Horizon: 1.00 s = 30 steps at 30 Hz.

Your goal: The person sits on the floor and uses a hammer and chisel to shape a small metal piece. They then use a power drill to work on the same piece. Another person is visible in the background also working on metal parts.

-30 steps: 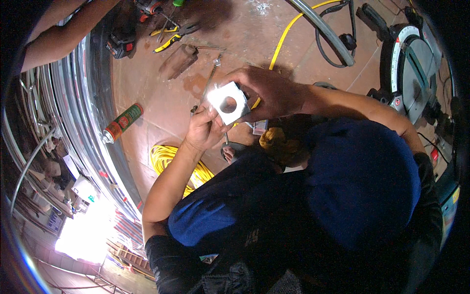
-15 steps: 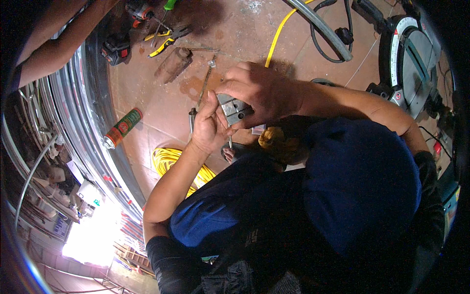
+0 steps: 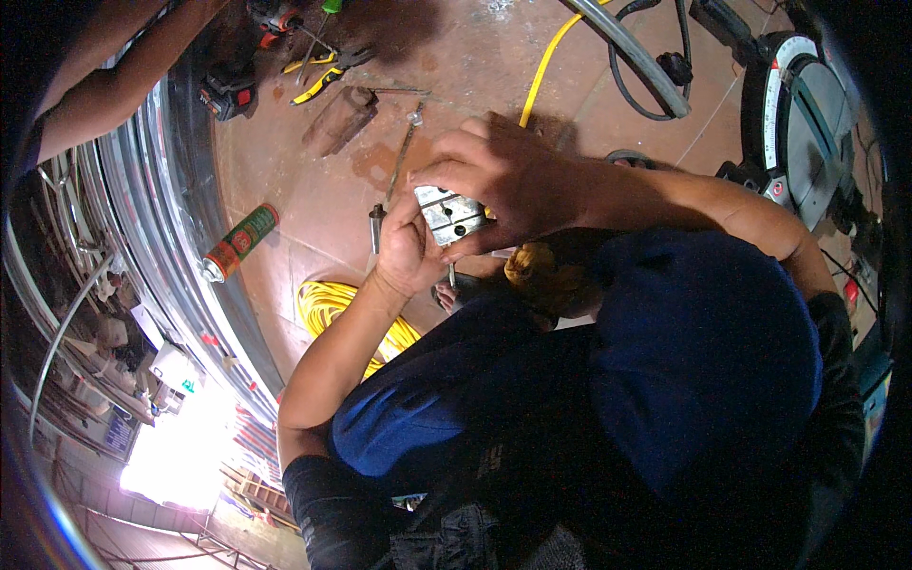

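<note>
Between my two hands is a silvery metal block [image 3: 450, 217] with round dark holes and grooves across its face. My left hand [image 3: 408, 249] grips its left edge, thumb and fingers bent against the metal. Over its top and right side curls my right hand [image 3: 508, 180], with the fingertips at the upper edge and the thumb below. The right hand hides part of the block. Just left of my left hand a small metal cylinder [image 3: 376, 228] stands on the floor. A thin metal rod [image 3: 405, 152] lies beyond the hands.
Yellow-handled pliers [image 3: 318, 84], a battery pack [image 3: 226, 98] and a dark cylindrical piece [image 3: 344, 119] lie farther off. An orange-green spray can [image 3: 240, 244] rests near long metal profiles [image 3: 180, 218]. A coiled yellow hose [image 3: 328, 309] sits by my left forearm; a round-based saw [image 3: 793, 123] stands right. Another person's arm [image 3: 123, 95] reaches in upper left.
The block has tilted in my hands, so its holed face now shows brighter and more fully. Both hands keep their hold and have barely shifted.
</note>
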Motion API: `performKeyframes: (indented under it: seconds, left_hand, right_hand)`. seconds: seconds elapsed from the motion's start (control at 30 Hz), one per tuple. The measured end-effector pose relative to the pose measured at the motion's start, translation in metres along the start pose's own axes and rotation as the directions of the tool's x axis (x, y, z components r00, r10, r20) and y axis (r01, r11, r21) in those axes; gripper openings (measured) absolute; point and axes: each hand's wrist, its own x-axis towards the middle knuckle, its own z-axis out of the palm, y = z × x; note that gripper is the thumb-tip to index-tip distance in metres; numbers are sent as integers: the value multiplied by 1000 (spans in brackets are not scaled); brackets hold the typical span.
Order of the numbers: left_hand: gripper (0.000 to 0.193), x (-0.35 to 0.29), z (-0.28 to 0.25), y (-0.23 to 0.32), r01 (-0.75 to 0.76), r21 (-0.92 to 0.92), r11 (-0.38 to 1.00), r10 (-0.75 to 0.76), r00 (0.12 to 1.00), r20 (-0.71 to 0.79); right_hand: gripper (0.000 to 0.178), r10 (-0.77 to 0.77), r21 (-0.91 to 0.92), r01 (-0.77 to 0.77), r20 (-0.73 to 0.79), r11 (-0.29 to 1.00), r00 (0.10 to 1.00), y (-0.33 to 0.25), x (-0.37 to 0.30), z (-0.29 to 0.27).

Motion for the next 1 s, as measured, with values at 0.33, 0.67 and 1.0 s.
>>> performKeyframes:
  seconds: [0.33, 0.67, 1.0]
  left_hand:
    - [65, 11, -18, 2, 163, 348, 923, -204, 975, 85]
    - [46, 45, -94, 72, -382, 694, 610, 435, 894, 109]
    - [42, 13, -176, 27, 168, 928, -334, 439, 898, -5]
  right_hand:
    - [63, 523, 493, -525, 158, 693, 838, 27, -30, 22]
    - [36, 852, 761, -649, 331, 13, 405, 43, -41, 5]
    - [42, 744, 708, -705, 450, 39, 493, 23, -28, 20]
